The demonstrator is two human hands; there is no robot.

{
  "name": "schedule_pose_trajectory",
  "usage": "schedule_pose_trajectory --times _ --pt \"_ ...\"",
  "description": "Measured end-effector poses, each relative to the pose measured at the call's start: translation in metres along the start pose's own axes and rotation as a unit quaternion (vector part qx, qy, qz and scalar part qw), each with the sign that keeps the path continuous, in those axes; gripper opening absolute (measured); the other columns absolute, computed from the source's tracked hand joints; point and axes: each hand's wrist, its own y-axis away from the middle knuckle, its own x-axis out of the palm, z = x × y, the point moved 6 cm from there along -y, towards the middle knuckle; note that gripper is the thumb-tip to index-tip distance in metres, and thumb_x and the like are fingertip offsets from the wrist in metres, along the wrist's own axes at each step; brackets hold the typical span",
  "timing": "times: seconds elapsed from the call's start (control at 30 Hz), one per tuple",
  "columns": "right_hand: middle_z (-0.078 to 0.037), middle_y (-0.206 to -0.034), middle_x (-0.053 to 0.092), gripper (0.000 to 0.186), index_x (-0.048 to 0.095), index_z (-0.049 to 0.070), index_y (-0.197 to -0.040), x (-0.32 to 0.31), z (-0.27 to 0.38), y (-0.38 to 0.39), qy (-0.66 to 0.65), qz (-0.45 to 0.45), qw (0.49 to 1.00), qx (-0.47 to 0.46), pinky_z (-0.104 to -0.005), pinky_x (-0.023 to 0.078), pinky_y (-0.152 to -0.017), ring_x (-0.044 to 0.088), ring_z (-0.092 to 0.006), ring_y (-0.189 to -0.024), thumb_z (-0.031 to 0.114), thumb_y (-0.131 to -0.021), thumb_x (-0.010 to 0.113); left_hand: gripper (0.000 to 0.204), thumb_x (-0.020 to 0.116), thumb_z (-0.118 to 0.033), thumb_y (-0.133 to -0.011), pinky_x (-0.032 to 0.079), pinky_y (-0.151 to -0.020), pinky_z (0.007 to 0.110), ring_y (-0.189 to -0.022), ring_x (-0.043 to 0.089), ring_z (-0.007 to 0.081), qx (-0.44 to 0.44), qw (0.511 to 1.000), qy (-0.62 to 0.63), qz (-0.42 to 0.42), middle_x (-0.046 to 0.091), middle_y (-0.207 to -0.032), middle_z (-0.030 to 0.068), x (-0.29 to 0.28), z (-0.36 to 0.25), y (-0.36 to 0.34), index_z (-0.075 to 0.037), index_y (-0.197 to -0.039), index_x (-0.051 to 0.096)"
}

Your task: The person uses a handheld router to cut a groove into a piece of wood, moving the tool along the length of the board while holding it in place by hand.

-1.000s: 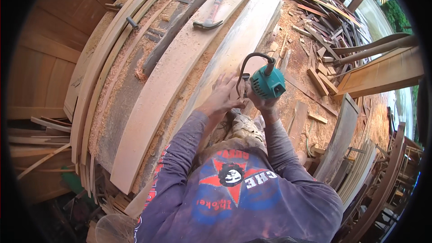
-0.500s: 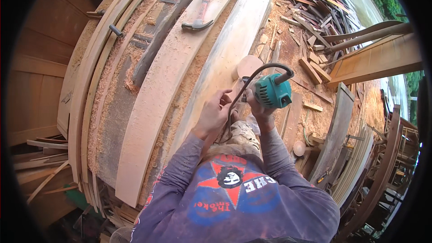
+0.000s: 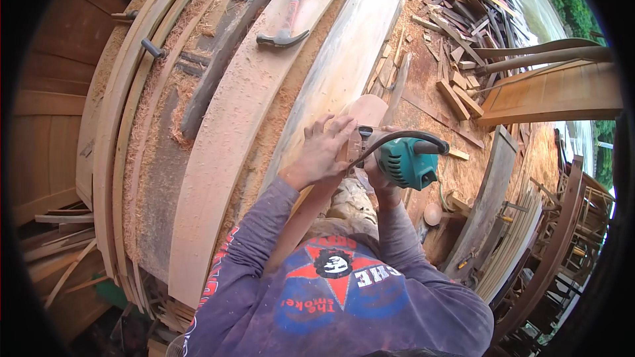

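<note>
Gripping teal power tool (image 3: 411, 164) with right fingers (image 3: 374, 172), left fingers (image 3: 329, 131), curled earlier, now spread over wood (image 3: 370, 110)

**Power Tool's Working End Out of Sight**

The teal power tool (image 3: 408, 162) covers most fingers of the right hand (image 3: 377, 175). Its cutting end cannot be seen, nor whether it touches wood. Part of the pale rounded board (image 3: 369, 110) lies hidden beneath the left hand (image 3: 321, 152); its near end vanishes behind the shirt (image 3: 317, 320), itself cut off below. The cord (image 3: 410, 135) is lost beside the left hand. Planks (image 3: 104, 172) along the left edge of the bench (image 3: 155, 205) run past the top. Right of the bench, a pale round object (image 3: 433, 213) is too small to identify.
</note>
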Motion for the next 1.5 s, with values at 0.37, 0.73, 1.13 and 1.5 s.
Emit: schedule_pose_trajectory --times 0.37,0.73,1.13,1.5 --pt "-0.010 -0.118 0.066 0.049 0.058 -0.002 -0.130 -0.020 -0.037 -0.032 0.015 -0.025 0.998 -0.050 -0.0402 0.050 -0.099 0.063 -0.0244 -0.108 0.002 -0.084 0.072 0.092 0.087 -0.038 -0.069 0.027 -0.115 0.053 -0.142 0.036 0.0390 -0.008 0.997 0.028 -0.067 0.048 -0.150 0.0101 0.007 0.003 -0.044 -0.009 -0.148 0.051" --pt "-0.003 -0.087 0.067 0.032 0.062 -0.001 -0.109 -0.038 -0.038 -0.087 -0.112 -0.057 0.990 -0.070 -0.0307 0.054 -0.067 0.062 -0.0132 -0.073 -0.002 -0.081 0.076 0.093 0.092 -0.033 -0.057 0.029 -0.110 0.052 -0.137 0.042 0.0352 -0.071 0.984 0.041 -0.160 0.053 -0.146 0.0106 0.020 -0.007 -0.080 -0.006 -0.139 0.055" --pt "-0.004 -0.097 0.064 0.040 0.063 -0.002 -0.114 -0.044 -0.076 -0.110 -0.102 -0.017 0.990 -0.092 -0.0339 0.053 -0.076 0.059 -0.0157 -0.080 0.005 -0.077 0.076 0.080 0.083 -0.026 -0.071 0.038 -0.108 0.051 -0.129 0.051 0.0407 -0.134 0.959 0.139 -0.208 0.052 -0.146 0.0168 0.025 -0.004 -0.085 -0.003 -0.142 0.053" --pt "-0.016 -0.117 0.067 0.054 0.061 -0.007 -0.122 -0.027 -0.082 -0.120 -0.056 0.002 0.996 -0.073 -0.0396 0.054 -0.095 0.066 -0.0253 -0.104 0.007 -0.070 0.069 0.080 0.078 -0.041 -0.076 0.033 -0.112 0.050 -0.134 0.046 0.0366 -0.151 0.964 0.080 -0.205 0.051 -0.148 0.0163 0.017 0.012 -0.080 -0.004 -0.142 0.053"
